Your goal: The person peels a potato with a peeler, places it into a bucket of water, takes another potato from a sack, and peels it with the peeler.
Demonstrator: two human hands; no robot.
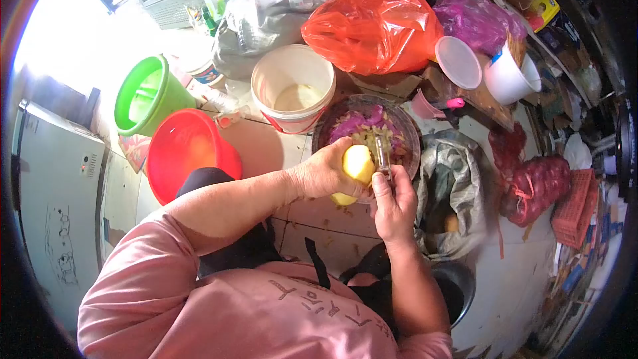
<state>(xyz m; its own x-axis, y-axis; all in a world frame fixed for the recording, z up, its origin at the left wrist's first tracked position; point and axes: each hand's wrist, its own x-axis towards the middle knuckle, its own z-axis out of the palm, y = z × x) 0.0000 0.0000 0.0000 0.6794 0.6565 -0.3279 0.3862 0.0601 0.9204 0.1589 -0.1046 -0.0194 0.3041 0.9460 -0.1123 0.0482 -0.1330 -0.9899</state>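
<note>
Clasped in the left hand [324,171], a smooth, rounded yellow potato [358,163] sits over the near part of a round, dark basin [322,124]; the right hand [395,203] pinches a slim, shiny peeler [383,154] just beside it. Beyond the basin bulges a glossy orange-red plastic bag [372,23]; right, a crumpled grey sack [473,179]; left, a round off-white plastic bucket [284,121]; within the basin, purple and pale scraps [373,117].

Peeler [384,165] partly hidden by right hand [395,201]
</note>
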